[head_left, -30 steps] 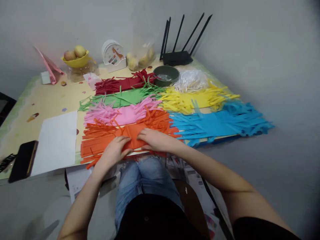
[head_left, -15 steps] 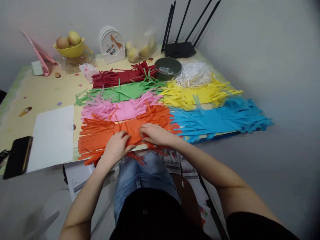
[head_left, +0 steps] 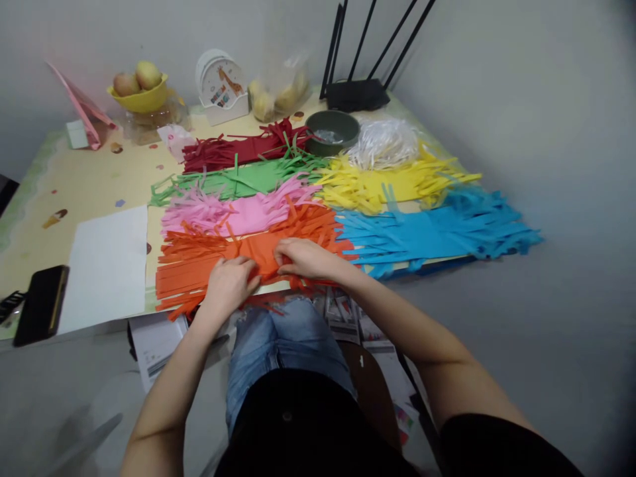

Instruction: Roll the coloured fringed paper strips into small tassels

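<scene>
Presumably light, limp and tearable, the orange fringed sheet (head_left: 259, 246) lies at the front of the counter (head_left: 94, 189); my left hand (head_left: 230, 283) and right hand (head_left: 307, 258) curl at its uncut middle, the soundest hold, pinch indiscernible

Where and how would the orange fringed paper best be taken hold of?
Probably by the uncut middle of the orange fringed paper, from the person's side, where the left hand and right hand are. That middle is one solid piece near the front edge of the table; the strips splay loosely left and right, so they would likely slip or tangle.
</scene>
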`<state>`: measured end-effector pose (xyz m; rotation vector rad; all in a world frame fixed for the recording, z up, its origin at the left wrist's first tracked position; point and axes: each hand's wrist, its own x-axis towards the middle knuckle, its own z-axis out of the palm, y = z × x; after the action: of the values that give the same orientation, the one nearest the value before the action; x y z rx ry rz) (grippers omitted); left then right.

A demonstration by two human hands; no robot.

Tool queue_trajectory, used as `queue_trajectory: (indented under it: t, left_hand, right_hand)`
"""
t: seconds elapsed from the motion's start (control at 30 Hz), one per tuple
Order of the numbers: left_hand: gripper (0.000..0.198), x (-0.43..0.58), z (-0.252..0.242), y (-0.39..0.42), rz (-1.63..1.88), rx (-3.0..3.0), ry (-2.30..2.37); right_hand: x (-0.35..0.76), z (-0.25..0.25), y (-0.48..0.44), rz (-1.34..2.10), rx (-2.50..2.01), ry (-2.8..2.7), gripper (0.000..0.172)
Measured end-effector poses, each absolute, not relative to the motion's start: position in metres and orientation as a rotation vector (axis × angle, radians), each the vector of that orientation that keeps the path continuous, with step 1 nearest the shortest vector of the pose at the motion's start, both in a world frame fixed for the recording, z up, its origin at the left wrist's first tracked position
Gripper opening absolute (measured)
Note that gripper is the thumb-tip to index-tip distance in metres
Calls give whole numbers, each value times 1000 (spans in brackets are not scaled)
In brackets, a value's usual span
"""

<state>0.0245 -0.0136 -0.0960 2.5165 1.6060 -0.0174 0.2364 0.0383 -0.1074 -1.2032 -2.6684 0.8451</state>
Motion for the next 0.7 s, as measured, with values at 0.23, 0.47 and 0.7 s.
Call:
queue_trajectory:
  t: [0.23, 0.47, 0.7]
  left_hand:
    - [20, 33, -96, -18, -36, 2555, 1657]
    - [15, 22, -105, -17, 435, 2198, 1939]
    - [10, 10, -110, -28, 1010, 2146, 1967]
  right_hand:
    - [234, -90, 17, 700, -1203, -2659, 19]
    - [197, -94, -47, 560, -864, -2715, 31]
    - [175, -122, -2, 569, -1244, -2556, 48]
